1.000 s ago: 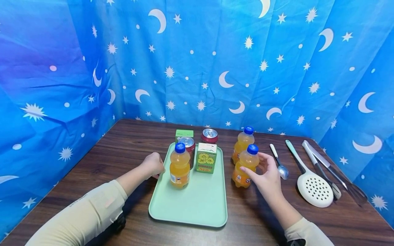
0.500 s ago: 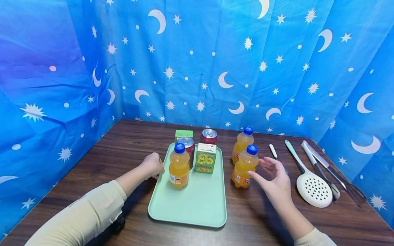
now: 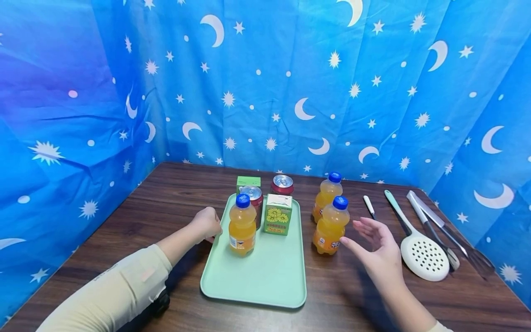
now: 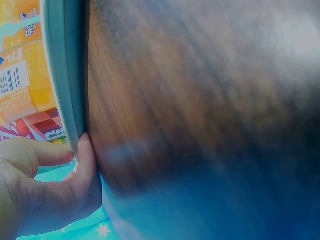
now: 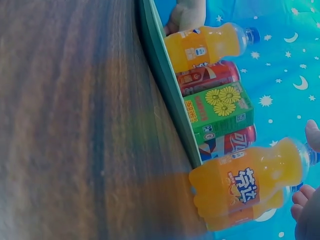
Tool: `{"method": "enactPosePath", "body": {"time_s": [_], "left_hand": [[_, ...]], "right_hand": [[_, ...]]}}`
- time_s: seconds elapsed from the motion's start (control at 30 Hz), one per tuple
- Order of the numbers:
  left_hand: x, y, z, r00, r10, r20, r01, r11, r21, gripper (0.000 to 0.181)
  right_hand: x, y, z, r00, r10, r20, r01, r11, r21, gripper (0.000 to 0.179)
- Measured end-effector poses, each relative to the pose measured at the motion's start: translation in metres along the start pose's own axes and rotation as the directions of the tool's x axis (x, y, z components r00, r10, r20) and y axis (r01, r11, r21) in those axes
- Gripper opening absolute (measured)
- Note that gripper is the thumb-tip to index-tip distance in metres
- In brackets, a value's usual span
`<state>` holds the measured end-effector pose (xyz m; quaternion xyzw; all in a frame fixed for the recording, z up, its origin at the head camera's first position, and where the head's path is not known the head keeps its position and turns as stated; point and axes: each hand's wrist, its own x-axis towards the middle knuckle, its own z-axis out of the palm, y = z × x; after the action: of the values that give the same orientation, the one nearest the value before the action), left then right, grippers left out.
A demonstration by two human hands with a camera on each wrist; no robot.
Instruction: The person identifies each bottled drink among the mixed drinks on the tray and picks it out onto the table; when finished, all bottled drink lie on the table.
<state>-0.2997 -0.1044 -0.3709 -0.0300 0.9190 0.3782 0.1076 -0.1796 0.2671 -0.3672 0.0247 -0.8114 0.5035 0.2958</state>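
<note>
My left hand (image 3: 206, 223) pinches the left rim of a pale green tray (image 3: 265, 286) between thumb and finger, as the left wrist view shows. On the tray stand an orange soda bottle (image 3: 242, 228) with a blue cap, a red can (image 3: 256, 207) behind it and a green drink carton (image 3: 278, 216). My right hand (image 3: 379, 253) is apart from a second orange soda bottle (image 3: 331, 228), its fingers spread to the right of it. This bottle stands upright on the table, right of the tray. A third orange soda bottle (image 3: 325, 196) is partly hidden behind it.
Behind the tray are another red can (image 3: 282, 184) and another green carton (image 3: 248, 181). To the right lie a white-handled spoon (image 3: 368, 205), a perforated skimmer (image 3: 425, 256) and long metal-handled utensils (image 3: 435, 226). A blue star-patterned cloth (image 3: 265, 92) hangs around the wooden table (image 3: 166, 198).
My right hand has let go of the nearer right-hand bottle and drawn back to the right and slightly towards me. The left hand and the tray keep their places.
</note>
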Motion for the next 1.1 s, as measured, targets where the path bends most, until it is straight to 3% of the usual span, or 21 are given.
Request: {"method": "enactPosePath", "body": {"time_s": [0.13,0.33,1.1], "left_hand": [[0.0,0.0,0.0,1.0,0.006,0.0,-0.006,1.0,0.002,0.019],[0.0,0.0,0.0,1.0,0.01,0.0,-0.01,1.0,0.002,0.016],[-0.002,0.0,0.001,1.0,-0.003,-0.008,0.003,1.0,-0.003,0.016]], "right_hand": [[-0.005,-0.016,0.0,0.999,0.045,-0.013,-0.045,0.999,-0.001,0.058],[-0.009,-0.025,-0.002,0.999,0.047,0.017,-0.048,0.998,0.047,0.054],[-0.017,-0.049,0.014,0.992,-0.067,0.111,0.048,0.985,0.166,0.053]]}}
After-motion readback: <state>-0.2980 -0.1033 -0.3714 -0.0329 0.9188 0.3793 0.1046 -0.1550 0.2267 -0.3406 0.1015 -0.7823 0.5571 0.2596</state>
